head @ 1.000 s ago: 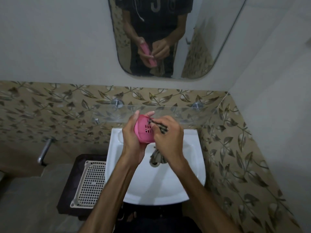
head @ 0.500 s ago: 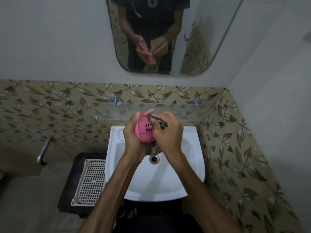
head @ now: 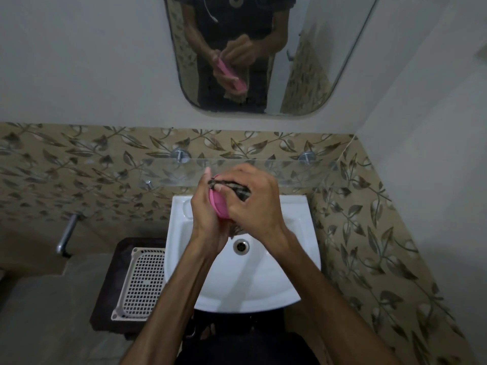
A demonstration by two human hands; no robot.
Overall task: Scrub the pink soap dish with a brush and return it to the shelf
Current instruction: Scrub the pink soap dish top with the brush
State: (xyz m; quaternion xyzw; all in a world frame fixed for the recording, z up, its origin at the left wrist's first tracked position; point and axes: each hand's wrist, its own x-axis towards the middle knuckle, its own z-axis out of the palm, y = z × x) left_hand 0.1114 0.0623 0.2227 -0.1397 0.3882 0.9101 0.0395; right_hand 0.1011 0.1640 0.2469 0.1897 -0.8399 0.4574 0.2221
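Right hand point(head: 254, 204) has shifted leftward across the pink soap dish point(head: 218, 204), now covering the slotted face seen earlier. Its grip is curled round a dark brush point(head: 238, 189) pressed to the dish. Left hand point(head: 208, 214) grips the dish from the left, on edge, above the white basin point(head: 263, 272), below the glass shelf point(head: 303, 171).

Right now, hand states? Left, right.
Left hand: closed, gripping the pink soap dish.
Right hand: closed, gripping the brush against the dish.
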